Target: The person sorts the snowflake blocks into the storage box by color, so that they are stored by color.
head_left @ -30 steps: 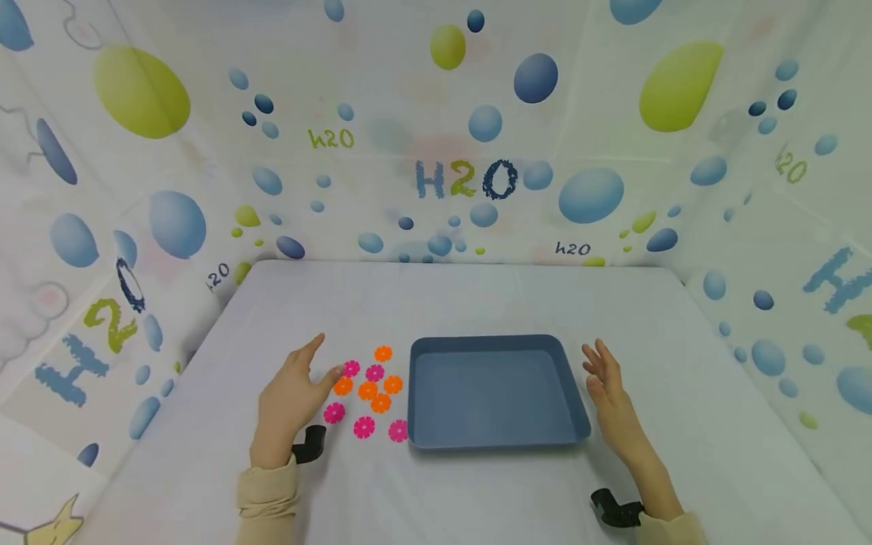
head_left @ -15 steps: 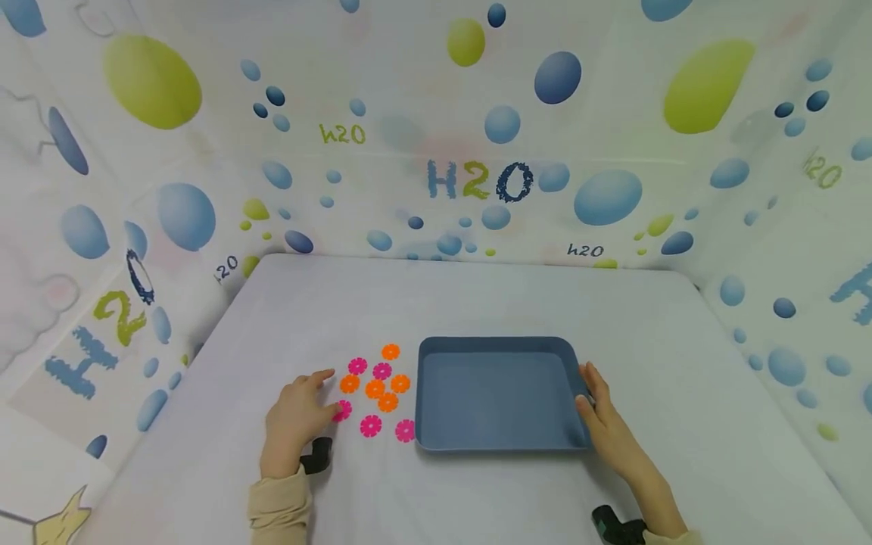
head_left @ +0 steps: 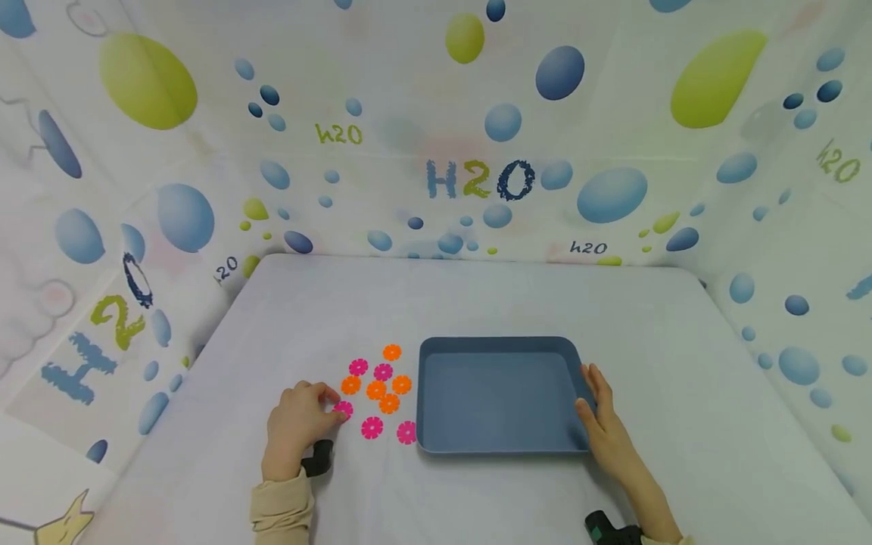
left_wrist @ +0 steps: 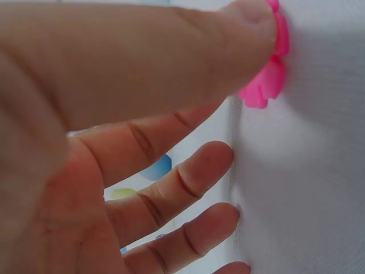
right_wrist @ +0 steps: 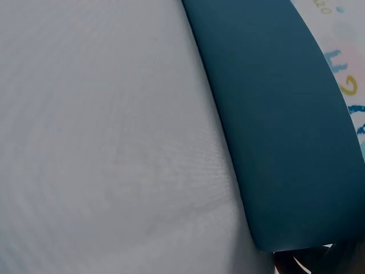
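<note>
At the left side of the scattered pieces, my left hand (head_left: 294, 425) has thumb and index finger closed on a pink flower-shaped disc (head_left: 344, 409). The left wrist view shows the thumb covering much of that pink disc (left_wrist: 268, 80), tilted off the white cloth; the other fingers are spread and slightly bent. My right hand (head_left: 608, 425) lies along the right edge of a shallow blue-grey tray (head_left: 500, 393), fingers fairly straight and thumb over the rim. From the right wrist, the tray's outer wall (right_wrist: 274, 114) fills the right, and that hand is mostly hidden.
Several more flower-shaped discs, orange (head_left: 376, 390) and pink (head_left: 372, 428), lie flat between the left hand and the tray. One pink disc (head_left: 406, 432) sits against the tray's left wall. White cloth (head_left: 490, 299) covers the table; patterned sheets (head_left: 395, 91) enclose its back and sides.
My left hand has come down to the pink disc, its thumb and index finger drawing together on it. The right hand has moved left to the tray's edge.
</note>
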Demonstrator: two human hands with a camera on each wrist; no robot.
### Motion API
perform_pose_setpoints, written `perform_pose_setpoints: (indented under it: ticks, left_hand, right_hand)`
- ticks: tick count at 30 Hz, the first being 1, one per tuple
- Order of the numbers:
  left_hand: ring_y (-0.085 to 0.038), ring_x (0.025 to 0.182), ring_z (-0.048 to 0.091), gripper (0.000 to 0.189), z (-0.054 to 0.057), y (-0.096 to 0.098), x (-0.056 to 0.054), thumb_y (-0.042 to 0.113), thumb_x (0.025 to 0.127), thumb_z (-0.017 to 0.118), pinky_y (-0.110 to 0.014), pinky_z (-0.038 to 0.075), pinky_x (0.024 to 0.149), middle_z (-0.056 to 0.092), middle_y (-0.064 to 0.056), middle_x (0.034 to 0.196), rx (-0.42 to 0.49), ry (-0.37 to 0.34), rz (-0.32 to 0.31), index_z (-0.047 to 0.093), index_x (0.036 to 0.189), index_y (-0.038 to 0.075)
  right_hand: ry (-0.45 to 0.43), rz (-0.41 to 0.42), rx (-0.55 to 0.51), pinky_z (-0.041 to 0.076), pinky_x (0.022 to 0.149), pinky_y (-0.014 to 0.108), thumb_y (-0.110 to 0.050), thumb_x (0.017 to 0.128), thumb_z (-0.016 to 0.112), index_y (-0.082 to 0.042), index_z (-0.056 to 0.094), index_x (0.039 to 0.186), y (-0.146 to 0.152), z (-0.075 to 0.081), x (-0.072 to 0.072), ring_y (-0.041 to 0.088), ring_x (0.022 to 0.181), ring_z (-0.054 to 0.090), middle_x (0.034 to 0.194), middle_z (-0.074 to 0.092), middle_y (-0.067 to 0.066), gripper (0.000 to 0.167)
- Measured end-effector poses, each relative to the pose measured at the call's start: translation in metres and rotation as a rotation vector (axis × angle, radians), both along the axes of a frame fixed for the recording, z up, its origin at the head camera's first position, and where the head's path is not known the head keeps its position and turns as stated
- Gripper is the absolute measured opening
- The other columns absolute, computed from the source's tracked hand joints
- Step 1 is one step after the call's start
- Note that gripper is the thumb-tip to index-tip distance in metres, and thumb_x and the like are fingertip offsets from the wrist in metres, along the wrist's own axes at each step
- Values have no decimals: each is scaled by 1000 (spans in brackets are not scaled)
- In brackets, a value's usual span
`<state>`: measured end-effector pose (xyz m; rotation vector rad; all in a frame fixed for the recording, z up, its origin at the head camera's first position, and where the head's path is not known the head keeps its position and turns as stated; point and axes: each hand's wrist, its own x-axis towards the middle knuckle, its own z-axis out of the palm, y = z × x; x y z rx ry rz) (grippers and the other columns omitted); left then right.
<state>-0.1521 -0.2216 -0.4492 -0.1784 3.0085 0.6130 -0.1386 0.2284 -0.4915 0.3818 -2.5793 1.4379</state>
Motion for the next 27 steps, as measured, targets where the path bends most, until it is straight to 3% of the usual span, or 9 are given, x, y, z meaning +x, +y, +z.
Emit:
perform_pose_setpoints:
  ticks: [5, 7, 9, 11, 13, 20, 27]
  left_hand:
    - [-29, 84, 52, 22, 3, 0, -1, 26, 76, 78, -36, 43, 59, 60, -12, 92, -7, -15, 1, 71, 90, 11]
    - [-29, 83, 52, 23, 5, 1, -1, 26, 76, 78, -36, 43, 59, 59, -13, 91, -6, -22, 4, 71, 91, 10]
    - [-28, 82, 52, 24, 5, 1, -1, 27, 76, 78, -35, 43, 59, 59, -13, 89, -5, -30, 11, 72, 91, 9]
    - [-27, 80, 52, 25, 5, 1, -1, 26, 76, 78, -34, 42, 58, 59, -12, 86, 5, -36, 14, 71, 90, 7]
    - [-25, 76, 51, 24, 5, 1, -1, 24, 76, 78, -32, 41, 57, 57, -9, 80, 29, -44, 16, 69, 88, 6]
    - [-17, 63, 48, 18, 6, 5, -5, 17, 81, 73, -27, 35, 56, 55, -3, 71, 161, -72, 25, 60, 86, 6]
    - [-17, 65, 51, 21, 25, 30, -27, 21, 85, 71, -27, 40, 58, 61, -6, 78, 238, 35, -39, 63, 95, 5]
  right_hand:
    - [-57, -2, 30, 19, 98, -1, -16, 105, 37, 3, 1, 153, 0, 4, -1, 47, 144, 16, 157, 15, 28, 62]
    - [-98, -1, 49, 24, 109, 13, -19, 106, 37, 2, 0, 153, 0, 7, -2, 53, 142, 16, 158, 14, 28, 63]
    - [-132, 4, 61, 26, 115, 37, -21, 106, 36, 0, -1, 153, 0, 10, -3, 52, 143, 15, 159, 12, 27, 64]
    - [-155, 12, 65, 24, 109, 59, -22, 106, 36, 0, -2, 153, 0, 12, -3, 52, 143, 14, 159, 11, 28, 64]
    - [-169, 22, 58, 21, 105, 68, -22, 106, 35, 1, -3, 153, 0, 14, -4, 53, 143, 14, 158, 10, 28, 65]
    - [-177, 21, 59, 22, 105, 68, -23, 106, 34, 2, -3, 153, 1, 13, -3, 53, 143, 15, 159, 10, 28, 64]
    - [-185, 18, 34, 21, 106, 70, -23, 106, 34, 2, -4, 152, 0, 11, -3, 54, 142, 13, 158, 8, 29, 65]
